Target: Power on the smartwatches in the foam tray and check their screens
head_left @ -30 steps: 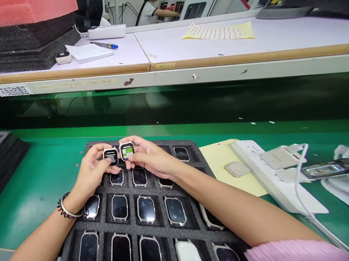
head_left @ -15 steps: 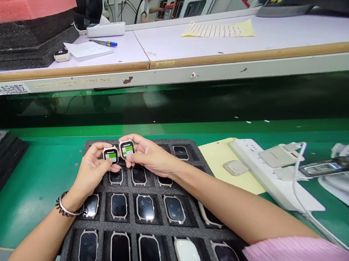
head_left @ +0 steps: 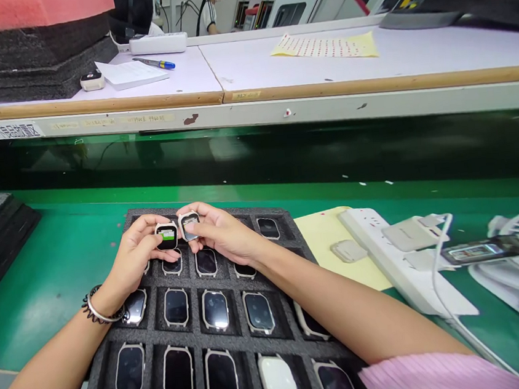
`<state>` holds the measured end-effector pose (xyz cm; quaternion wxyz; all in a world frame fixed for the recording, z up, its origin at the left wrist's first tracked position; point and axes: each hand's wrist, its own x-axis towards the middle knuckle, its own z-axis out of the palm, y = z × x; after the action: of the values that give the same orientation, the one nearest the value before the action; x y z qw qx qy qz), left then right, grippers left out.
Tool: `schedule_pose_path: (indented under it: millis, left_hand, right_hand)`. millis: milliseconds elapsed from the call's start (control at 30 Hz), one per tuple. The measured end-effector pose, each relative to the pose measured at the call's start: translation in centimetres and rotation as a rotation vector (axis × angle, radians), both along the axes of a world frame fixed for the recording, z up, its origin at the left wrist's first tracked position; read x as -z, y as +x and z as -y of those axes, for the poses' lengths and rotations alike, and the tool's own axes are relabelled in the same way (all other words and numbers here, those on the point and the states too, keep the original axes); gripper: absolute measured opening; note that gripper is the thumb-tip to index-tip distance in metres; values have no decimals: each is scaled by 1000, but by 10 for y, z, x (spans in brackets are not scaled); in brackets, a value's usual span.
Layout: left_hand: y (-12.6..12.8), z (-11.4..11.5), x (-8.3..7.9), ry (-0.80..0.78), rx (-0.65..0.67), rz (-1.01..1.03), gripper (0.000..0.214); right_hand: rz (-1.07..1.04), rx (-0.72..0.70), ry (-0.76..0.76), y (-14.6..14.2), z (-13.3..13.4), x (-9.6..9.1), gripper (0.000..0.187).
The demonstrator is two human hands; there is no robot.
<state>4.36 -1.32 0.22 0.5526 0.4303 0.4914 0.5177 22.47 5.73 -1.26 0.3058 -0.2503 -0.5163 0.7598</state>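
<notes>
Foam tray (head_left: 237,336) below; left hand (head_left: 131,257) grips one watch (head_left: 167,236); right hand (head_left: 222,235) another (head_left: 189,225).

Two lit watch bodies (head_left: 167,236) (head_left: 189,225), side by side

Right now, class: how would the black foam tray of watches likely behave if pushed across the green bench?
The foam tray is probably light and slightly bendy, being soft foam. The watches would likely stay put, since each sits in a snug pocket. It may drag rather than glide on the green bench.

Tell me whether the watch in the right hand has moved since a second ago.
Yes. The watch in the right hand has tipped forward and down toward the foam tray, so its lit screen now shows less; it sits slightly lower against the tray's far edge.
</notes>
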Motion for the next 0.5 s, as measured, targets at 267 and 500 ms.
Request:
schedule_pose_path:
  millis: [267,500]
  left_hand:
    - [0,1,1,3,-9,-14,28]
    - [1,0,1,3,-12,-31,32]
  right_hand:
    - [-9,-7,23,0,1,0,36]
    - [-9,-18,22,0,1,-4,36]
